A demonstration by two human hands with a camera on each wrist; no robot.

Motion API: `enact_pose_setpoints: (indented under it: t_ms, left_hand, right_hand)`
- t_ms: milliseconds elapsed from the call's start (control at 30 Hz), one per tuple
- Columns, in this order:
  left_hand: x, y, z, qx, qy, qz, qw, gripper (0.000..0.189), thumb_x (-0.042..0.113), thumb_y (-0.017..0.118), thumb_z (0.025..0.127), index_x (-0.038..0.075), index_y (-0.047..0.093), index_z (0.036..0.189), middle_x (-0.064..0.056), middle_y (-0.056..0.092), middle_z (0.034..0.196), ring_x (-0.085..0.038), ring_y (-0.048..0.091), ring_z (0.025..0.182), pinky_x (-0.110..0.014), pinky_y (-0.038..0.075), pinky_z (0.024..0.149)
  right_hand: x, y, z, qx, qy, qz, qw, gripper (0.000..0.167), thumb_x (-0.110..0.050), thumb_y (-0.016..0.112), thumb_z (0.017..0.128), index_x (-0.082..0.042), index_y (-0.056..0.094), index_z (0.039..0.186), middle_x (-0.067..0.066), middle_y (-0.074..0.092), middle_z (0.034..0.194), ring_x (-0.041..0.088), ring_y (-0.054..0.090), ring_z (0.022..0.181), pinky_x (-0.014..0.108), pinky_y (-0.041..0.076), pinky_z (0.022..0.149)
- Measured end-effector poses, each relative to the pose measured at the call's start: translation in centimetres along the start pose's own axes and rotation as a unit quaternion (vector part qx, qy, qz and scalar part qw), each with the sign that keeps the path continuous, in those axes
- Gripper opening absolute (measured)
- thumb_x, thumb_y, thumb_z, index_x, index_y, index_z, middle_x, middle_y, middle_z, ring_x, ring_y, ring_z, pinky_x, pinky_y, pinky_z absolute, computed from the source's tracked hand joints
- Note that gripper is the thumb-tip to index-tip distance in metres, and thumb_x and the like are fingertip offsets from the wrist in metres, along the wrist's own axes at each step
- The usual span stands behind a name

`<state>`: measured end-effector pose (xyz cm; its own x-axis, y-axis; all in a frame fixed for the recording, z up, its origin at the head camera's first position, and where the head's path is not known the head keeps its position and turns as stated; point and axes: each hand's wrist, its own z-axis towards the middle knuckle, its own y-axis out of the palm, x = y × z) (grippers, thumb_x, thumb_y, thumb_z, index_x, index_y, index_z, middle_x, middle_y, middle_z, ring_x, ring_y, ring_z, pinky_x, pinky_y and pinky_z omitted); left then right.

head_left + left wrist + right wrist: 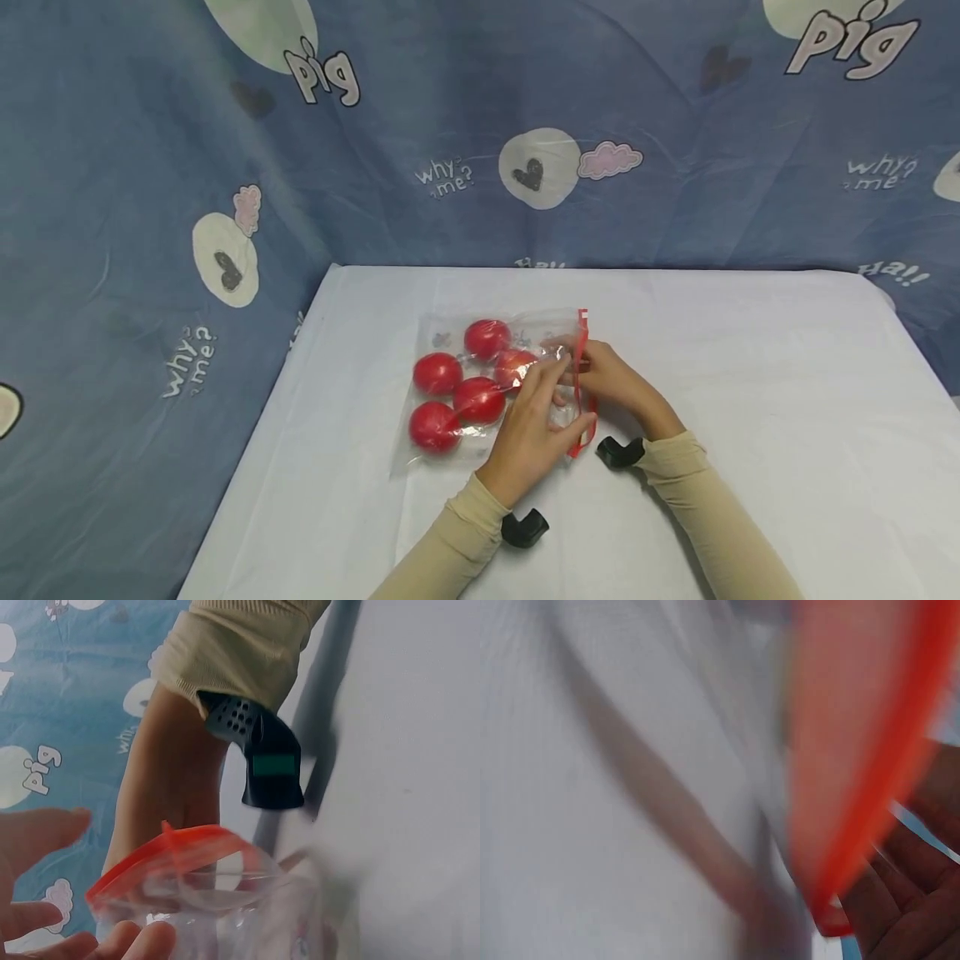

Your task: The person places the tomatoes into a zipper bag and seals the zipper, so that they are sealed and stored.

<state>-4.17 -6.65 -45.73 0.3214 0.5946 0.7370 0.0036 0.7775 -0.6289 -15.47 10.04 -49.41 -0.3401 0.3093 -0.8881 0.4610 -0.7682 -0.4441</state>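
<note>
A clear plastic zip bag (442, 333) with a red closure edge (577, 392) lies on the table, several round red balls (437, 428) inside it. My left hand (528, 429) rests over the bag near its mouth, thumb spread away and fingers fairly straight. From the right, my right hand (603, 371) reaches in at the mouth, its fingers partly behind the plastic and apart from each other; I see no ball in it. In the left wrist view the red-edged mouth (187, 838) gapes around the right hand. The red edge partly covers the right hand (907, 900) in the right wrist view.
A white cloth (765, 375) covers the table. Patterned blue fabric (420, 100) hangs behind and at the left. Black wrist mounts (525, 528) stick out from both beige sleeves (712, 500).
</note>
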Motion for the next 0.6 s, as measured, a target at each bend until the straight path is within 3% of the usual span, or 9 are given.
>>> enact_pose_setpoints:
  t_ms: [133,233,367,467,600]
  left_hand:
    - [0.0,-0.3,0.2,0.004,0.0,-0.003,1.0,0.072,0.038,0.079,0.092,0.017,0.048,0.153,-0.002,0.053,0.142,-0.014,0.064,0.103,-0.029,0.06,0.086]
    - [0.0,-0.5,0.4,0.009,0.007,-0.003,0.9999,0.069,0.039,0.076,0.093,0.015,0.05,0.152,-0.001,0.053,0.145,-0.019,0.065,0.11,-0.032,0.059,0.095]
    - [-0.2,-1.0,0.8,0.011,0.001,-0.022,0.9997,0.061,0.037,0.074,0.095,0.013,0.055,0.148,-0.001,0.054,0.145,-0.024,0.065,0.114,-0.034,0.062,0.09]
    - [-0.5,-1.6,1.1,0.02,-0.007,-0.028,0.9994,0.056,0.034,0.075,0.095,0.012,0.059,0.144,-0.002,0.055,0.144,-0.026,0.065,0.115,-0.036,0.063,0.091]
    - [-0.8,-2.6,1.6,0.036,-0.008,-0.015,0.9992,0.05,0.029,0.077,0.094,0.012,0.064,0.139,-0.004,0.058,0.142,-0.023,0.06,0.128,-0.039,0.055,0.109]
  right_hand:
    - [-0.2,-0.7,-0.5,0.016,-0.016,-0.023,0.9995,0.04,0.008,0.068,0.089,0.008,0.064,0.129,0.026,0.07,0.125,0.021,0.067,0.113,0.049,0.059,0.099]
    - [-0.1,-1.1,-1.2,0.029,-0.024,-0.037,0.9986,0.035,0.012,0.062,0.089,0.01,0.065,0.124,0.028,0.07,0.121,0.027,0.067,0.112,0.051,0.06,0.098]
    - [-0.6,-1.4,-2.3,0.05,0.001,-0.037,0.9981,0.024,0.005,0.062,0.095,0.008,0.067,0.118,0.025,0.072,0.114,0.037,0.069,0.11,0.052,0.062,0.094]
    - [-1.0,-1.4,-3.5,0.069,0.024,-0.037,0.9966,0.019,-0.006,0.065,0.099,0.002,0.07,0.116,0.019,0.075,0.109,0.027,0.071,0.101,0.04,0.065,0.087]
    - [-1.5,-1.3,-5.6,0.092,0.042,-0.049,0.9937,0.016,-0.018,0.065,0.102,-0.007,0.075,0.111,0.009,0.076,0.096,0.013,0.067,0.084,0.022,0.058,0.072]
